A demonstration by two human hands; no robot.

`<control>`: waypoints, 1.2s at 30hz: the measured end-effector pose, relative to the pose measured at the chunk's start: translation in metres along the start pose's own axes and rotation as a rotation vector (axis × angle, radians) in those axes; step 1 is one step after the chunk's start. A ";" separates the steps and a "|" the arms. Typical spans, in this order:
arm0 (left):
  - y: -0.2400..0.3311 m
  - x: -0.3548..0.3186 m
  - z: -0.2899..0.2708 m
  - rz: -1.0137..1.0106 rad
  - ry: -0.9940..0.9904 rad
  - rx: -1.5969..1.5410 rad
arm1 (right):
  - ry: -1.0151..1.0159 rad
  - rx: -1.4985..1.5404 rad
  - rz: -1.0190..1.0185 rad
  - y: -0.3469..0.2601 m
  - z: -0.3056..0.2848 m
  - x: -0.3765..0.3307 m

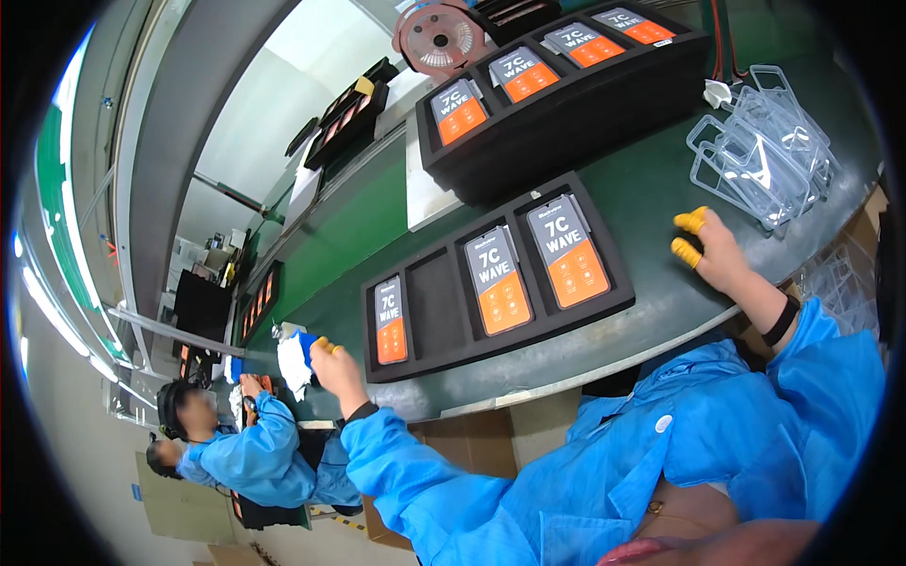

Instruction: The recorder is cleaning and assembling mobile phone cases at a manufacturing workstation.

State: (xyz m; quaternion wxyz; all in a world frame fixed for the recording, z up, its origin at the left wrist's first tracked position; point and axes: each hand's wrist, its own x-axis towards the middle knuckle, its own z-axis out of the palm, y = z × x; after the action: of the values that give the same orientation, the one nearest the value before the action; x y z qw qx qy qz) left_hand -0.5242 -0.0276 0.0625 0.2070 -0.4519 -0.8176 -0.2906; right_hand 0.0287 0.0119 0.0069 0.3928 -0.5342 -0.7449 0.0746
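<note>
My left hand [338, 375], with yellow finger covers, is closed at the left end of the black foam tray. Its fingertips meet a small blue piece [305, 343] beside a crumpled white cloth [292, 366]; the exact kind of the blue piece is unclear. My right hand [717, 252] has its yellow-covered fingers apart and holds nothing. It hovers near a pile of clear plastic cases [766, 156]. Between my hands, the foam tray [437, 307] holds three grey-and-orange phone-shaped pieces [496, 283]; its second slot from the left is bare.
Behind the tray stands a taller stack of black foam trays [566, 132] with similar pieces on top. A fan [441, 40] is at the back. Another person in blue [260, 453] works at the left along the green bench [330, 274]. More clear plastic [843, 288] lies below the right edge.
</note>
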 end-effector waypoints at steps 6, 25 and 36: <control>-0.056 -0.017 0.033 -0.465 -0.664 -0.592 | -0.163 -0.110 -0.125 -0.045 0.033 -0.008; 0.138 -0.009 -0.141 -0.321 -0.247 -1.232 | 0.267 1.036 0.182 -0.044 -0.124 0.075; 0.261 0.123 0.092 -0.251 -0.637 -1.453 | 0.736 0.605 0.426 0.075 -0.079 0.237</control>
State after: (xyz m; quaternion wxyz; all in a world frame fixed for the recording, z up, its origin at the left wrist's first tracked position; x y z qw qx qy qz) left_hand -0.3689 0.2200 0.1429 -0.4165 -0.4393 -0.4886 -0.6284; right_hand 0.1082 0.2218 0.1406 0.7415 -0.5274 -0.3773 0.1721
